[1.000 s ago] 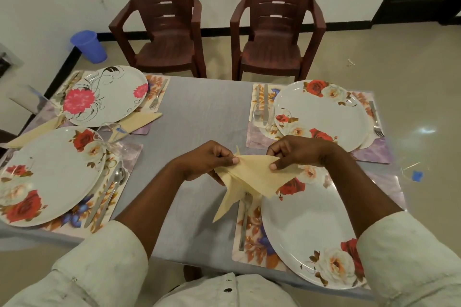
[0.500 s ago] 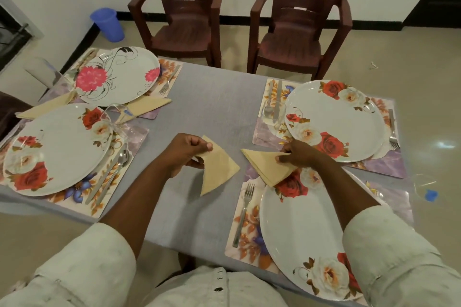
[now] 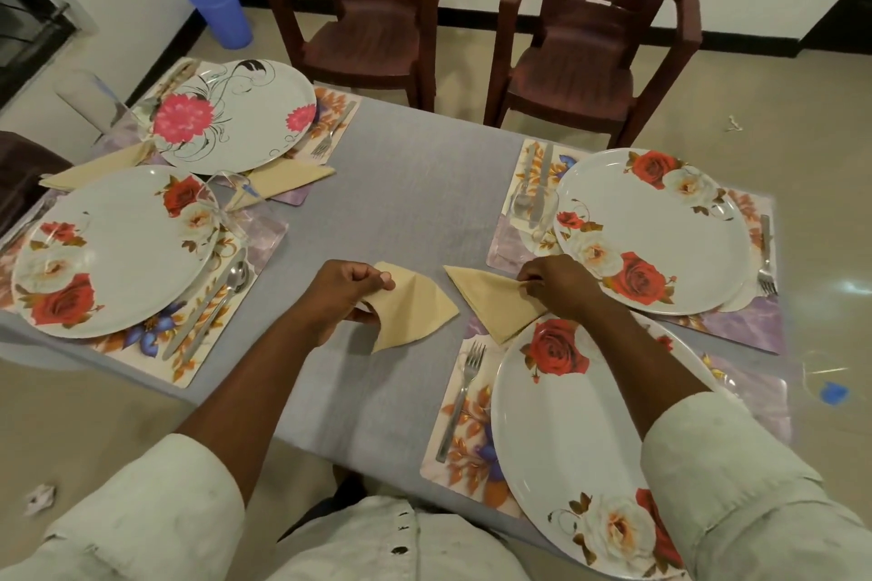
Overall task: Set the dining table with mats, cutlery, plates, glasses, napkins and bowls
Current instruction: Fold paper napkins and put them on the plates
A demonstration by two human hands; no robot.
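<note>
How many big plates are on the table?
4. Pink-flower plate far left; rose plate near left; rose plate far right; rose plate near right, under the right forearm. None seems hidden.

near right plate [image 3: 566,448]: lower rim cut off by the bottom edge, right side hidden under the right forearm
right-hand napkin [image 3: 490,302]: tip tucked under that plate's rim
left plate [image 3: 108,250]: mat beneath runs off the left edge
glass [image 3: 535,208]: clear, outline hard to trace
</note>
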